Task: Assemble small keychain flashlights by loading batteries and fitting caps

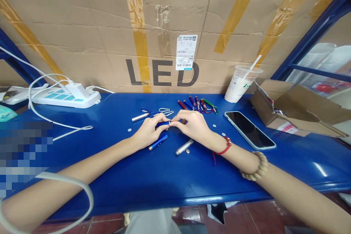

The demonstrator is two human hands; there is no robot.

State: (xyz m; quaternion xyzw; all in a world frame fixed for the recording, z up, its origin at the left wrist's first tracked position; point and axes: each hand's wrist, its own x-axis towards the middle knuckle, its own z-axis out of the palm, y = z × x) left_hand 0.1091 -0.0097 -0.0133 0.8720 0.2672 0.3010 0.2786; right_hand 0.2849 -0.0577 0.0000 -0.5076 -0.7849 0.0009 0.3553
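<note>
My left hand [149, 130] is closed around a small blue flashlight tube [162, 124], mostly covered by the fingers. At the tube's right end, the thumb and fingertips of my right hand [193, 124] are pinched together; whatever they grip is too small to make out. Just below my left hand lies another blue flashlight piece [158, 142] with a metal tip. A silver flashlight tube [184, 147] rests under my right hand, with a button cell [188, 151] beside it. Left of the hands is a silver tube [140, 117] near blue and silver carabiner clips [166, 111].
Several coloured keychain flashlights [197, 103] lie behind my right hand. To the right are a phone [250, 130], a drink cup [241, 84] and an open cardboard box [290, 111]. A white power strip [65, 97] with cables stands left. Small discs [214, 125] dot the blue table [131, 186].
</note>
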